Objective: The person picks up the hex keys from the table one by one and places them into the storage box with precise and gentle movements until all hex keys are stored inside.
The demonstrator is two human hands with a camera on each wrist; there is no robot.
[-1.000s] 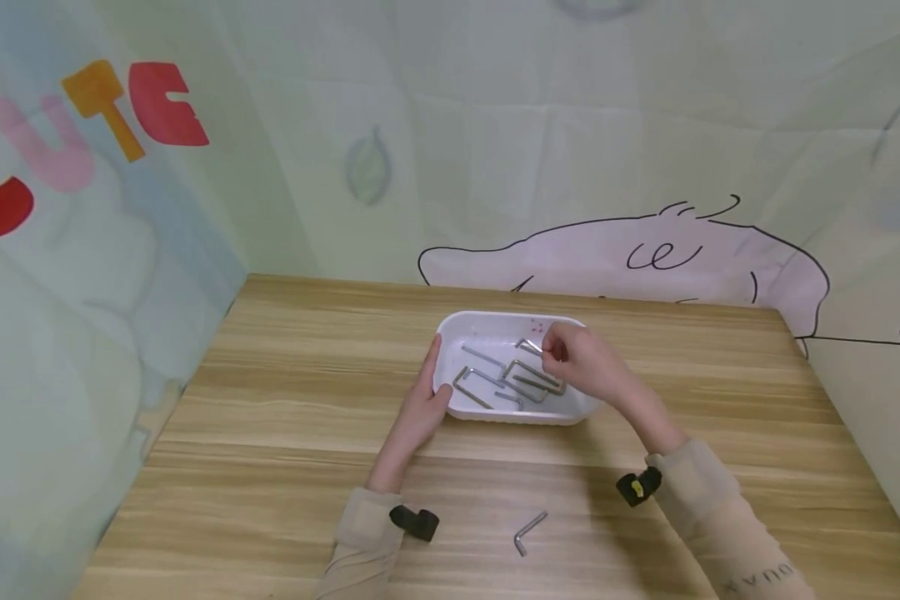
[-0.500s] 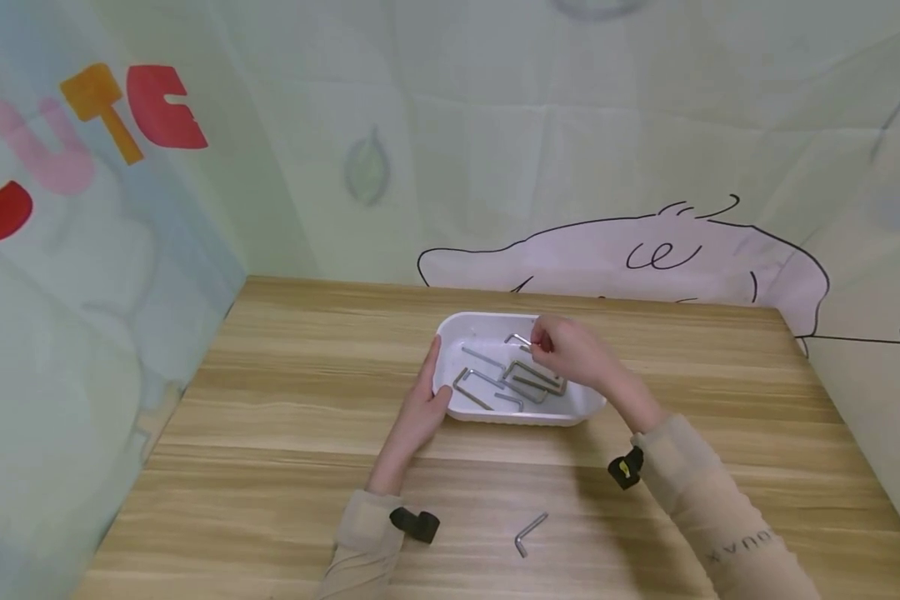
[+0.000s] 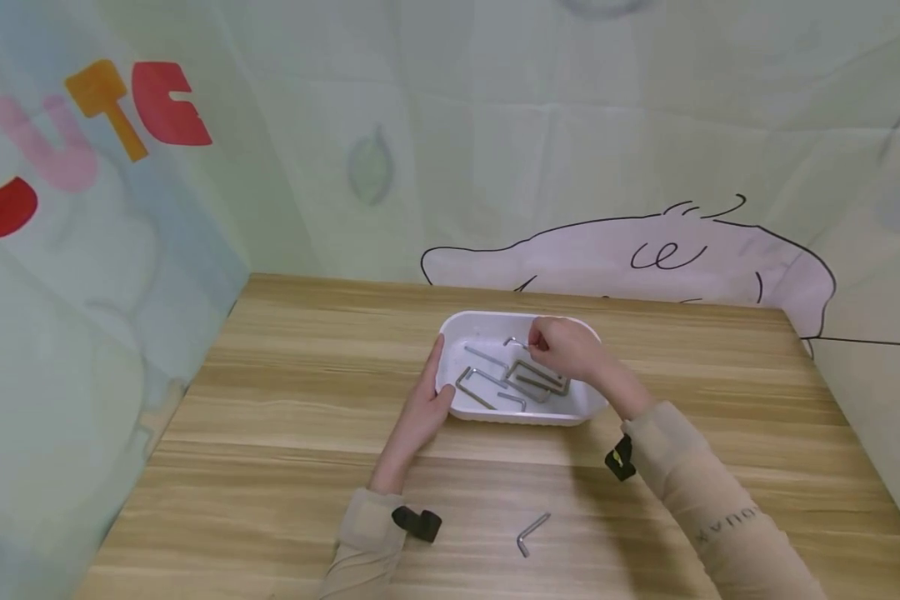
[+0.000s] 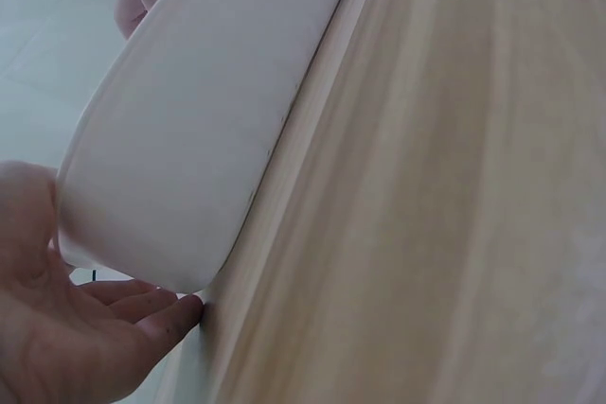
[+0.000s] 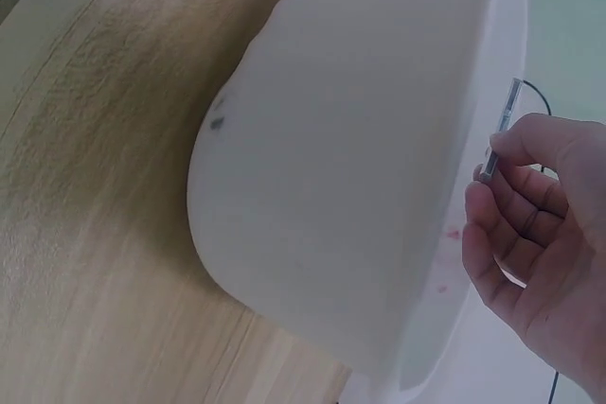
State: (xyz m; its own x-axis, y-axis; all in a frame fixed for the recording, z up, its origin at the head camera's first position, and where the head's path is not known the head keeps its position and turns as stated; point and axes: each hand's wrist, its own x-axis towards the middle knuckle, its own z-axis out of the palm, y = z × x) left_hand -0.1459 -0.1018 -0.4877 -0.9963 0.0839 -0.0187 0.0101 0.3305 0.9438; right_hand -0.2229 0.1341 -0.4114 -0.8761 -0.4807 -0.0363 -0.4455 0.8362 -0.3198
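Note:
A white tray [image 3: 513, 417] with rounded corners stands on the table, several silver and brownish hex keys lying inside it. My left hand [image 3: 425, 408] holds its left end, thumb at the rim and fingers along the outer wall. In the left wrist view those fingertips [image 4: 180, 314] touch the lower edge of the tray's wall. Over the back right part of the tray, my right hand [image 3: 567, 347] pinches a small silver hex key [image 5: 505, 120] between thumb and forefinger. Its bent end points left in the head view.
Another silver hex key [image 3: 534, 526] lies on the wooden table [image 3: 307, 375] in front of the tray, between both forearms. Printed fabric [image 3: 495, 167] hangs behind the table and along its sides. Each wrist carries a small black camera.
My right hand has shifted slightly left over the tray, carrying the pinched hex key with it. My left hand stays at the tray's left end, and the key on the table lies where it was.

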